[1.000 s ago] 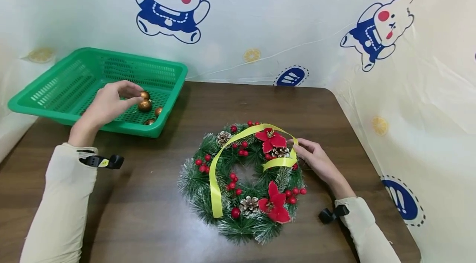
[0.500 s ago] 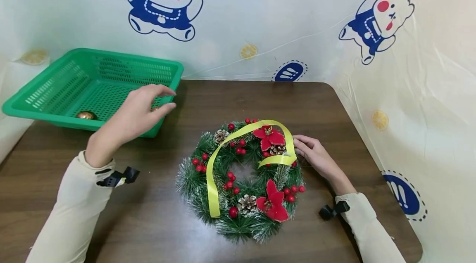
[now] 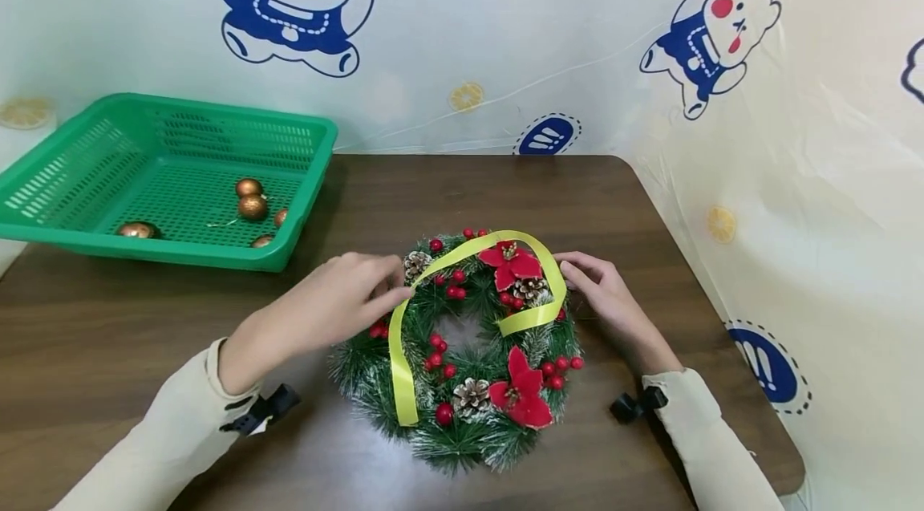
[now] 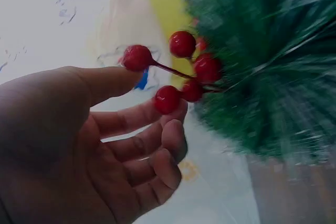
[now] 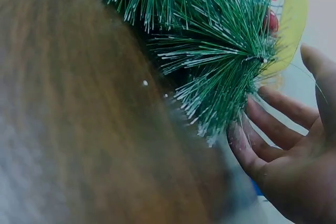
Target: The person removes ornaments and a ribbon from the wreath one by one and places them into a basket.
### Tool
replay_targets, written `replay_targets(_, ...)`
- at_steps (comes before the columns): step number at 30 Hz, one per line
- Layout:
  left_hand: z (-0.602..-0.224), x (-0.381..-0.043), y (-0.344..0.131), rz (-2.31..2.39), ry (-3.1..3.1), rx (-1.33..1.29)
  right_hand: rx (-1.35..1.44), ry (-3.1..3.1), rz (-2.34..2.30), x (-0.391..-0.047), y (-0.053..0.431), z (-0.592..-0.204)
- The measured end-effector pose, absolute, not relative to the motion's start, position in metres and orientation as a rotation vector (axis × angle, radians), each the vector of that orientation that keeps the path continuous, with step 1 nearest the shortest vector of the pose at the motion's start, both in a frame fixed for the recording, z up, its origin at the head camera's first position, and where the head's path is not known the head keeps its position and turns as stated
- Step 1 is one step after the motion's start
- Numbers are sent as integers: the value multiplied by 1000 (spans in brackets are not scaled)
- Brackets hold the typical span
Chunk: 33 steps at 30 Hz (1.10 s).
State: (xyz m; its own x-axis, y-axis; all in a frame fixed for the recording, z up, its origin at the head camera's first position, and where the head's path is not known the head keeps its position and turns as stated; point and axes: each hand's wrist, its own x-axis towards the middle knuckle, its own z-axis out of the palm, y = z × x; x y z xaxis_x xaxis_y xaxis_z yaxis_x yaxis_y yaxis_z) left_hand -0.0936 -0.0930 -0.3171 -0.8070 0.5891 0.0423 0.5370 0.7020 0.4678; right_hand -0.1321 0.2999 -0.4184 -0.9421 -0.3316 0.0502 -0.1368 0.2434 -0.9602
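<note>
A green artificial wreath (image 3: 462, 443) with frosted tips, red berries, pinecones and red poinsettia flowers lies flat on the table. A yellow ribbon (image 3: 401, 375) loops loosely over its top. My left hand (image 3: 325, 306) is at the wreath's upper left, thumb and index finger beside the ribbon. The left wrist view has the thumb apart from loosely bent fingers, with a cluster of red berries (image 4: 137, 57) in front of the fingertips. At the wreath's right edge, my right hand (image 3: 613, 306) touches the needles with relaxed fingers (image 5: 278, 129), its thumb apart near the ribbon.
A green plastic basket (image 3: 216, 111) stands at the back left, holding several bronze ball ornaments (image 3: 253, 207). The brown wooden table (image 3: 447, 190) ends at a printed plastic sheet (image 3: 433, 30) behind and on the right.
My left hand has moved right and toward me, from inside the basket to the wreath's upper left beside the ribbon. The right hand stays at the wreath's right edge.
</note>
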Motion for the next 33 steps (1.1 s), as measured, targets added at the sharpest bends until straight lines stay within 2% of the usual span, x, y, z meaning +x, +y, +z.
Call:
replay_targets(8, -338, -84, -99, 684, 2706, 975, -583, 2560, -1708, -115, 283, -398)
replay_targets(15, -337, -85, -96, 703, 2772, 990, -612, 2816, -1681, -91, 275, -370)
replay_targets(24, -332, -85, -94, 729, 2833, 974, -697, 3064, -1468, -84, 269, -358)
replay_targets(33, -330, -85, -100, 746, 2908, 1006, -768, 3111, -1454, -83, 262, -347)
